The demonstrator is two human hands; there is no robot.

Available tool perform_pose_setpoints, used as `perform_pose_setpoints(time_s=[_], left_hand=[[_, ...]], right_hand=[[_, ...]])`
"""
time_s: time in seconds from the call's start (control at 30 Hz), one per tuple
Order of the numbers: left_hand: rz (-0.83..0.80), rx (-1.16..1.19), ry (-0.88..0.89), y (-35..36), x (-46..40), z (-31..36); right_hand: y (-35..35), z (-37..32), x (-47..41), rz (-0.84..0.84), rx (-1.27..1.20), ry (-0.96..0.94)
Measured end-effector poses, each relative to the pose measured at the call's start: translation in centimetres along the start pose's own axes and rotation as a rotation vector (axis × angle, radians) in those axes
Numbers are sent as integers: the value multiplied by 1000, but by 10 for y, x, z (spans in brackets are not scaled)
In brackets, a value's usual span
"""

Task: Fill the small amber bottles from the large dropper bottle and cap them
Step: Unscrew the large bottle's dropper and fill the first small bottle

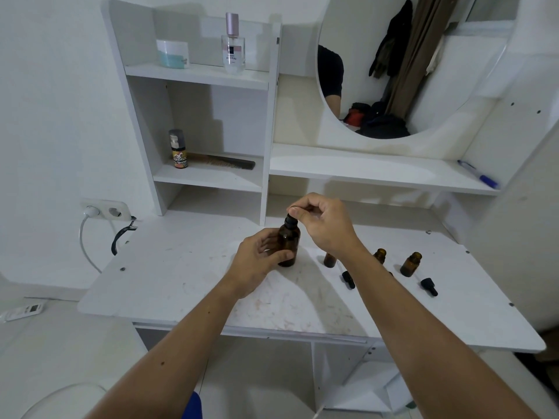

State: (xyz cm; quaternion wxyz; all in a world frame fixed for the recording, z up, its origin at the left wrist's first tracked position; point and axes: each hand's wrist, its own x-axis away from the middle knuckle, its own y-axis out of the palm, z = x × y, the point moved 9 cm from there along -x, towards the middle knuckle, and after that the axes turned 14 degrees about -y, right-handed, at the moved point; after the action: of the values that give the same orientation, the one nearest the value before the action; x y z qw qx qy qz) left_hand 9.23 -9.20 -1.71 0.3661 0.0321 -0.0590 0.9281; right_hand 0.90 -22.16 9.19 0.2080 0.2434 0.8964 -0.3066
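Observation:
The large amber dropper bottle (289,241) stands upright on the white desk (187,282). My left hand (260,261) grips its body from the left. My right hand (322,225) pinches its black dropper cap (292,218) from above. To the right stand three small open amber bottles: one (329,259) partly hidden behind my right wrist, one (380,256) and one (411,264). Two small black caps (348,279) (429,286) lie on the desk in front of them.
Shelves at the back left hold a perfume bottle (233,45), a jar (173,53), a small spray can (178,149) and a comb (223,161). A round mirror (417,62) hangs behind; a pen (478,174) lies on the ledge below. A wall socket (104,209) is at left.

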Motion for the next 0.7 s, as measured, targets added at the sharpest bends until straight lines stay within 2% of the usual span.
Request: perform_pose_setpoints(time_s=[0.17,0.43,0.57,0.7], left_hand=[[20,26,14,0,3,-1],[80,14,8,0,10,1],[166,-61,-37,0,25,3],[339,-54,-73,-7,58,0]], right_hand=[[-3,-6,1,-3,-76,-32],[-48,-48,-16,204,-168,-147],[-76,-61,-12,281,-122,-203],[-96,-50,4,276,-51,-191]])
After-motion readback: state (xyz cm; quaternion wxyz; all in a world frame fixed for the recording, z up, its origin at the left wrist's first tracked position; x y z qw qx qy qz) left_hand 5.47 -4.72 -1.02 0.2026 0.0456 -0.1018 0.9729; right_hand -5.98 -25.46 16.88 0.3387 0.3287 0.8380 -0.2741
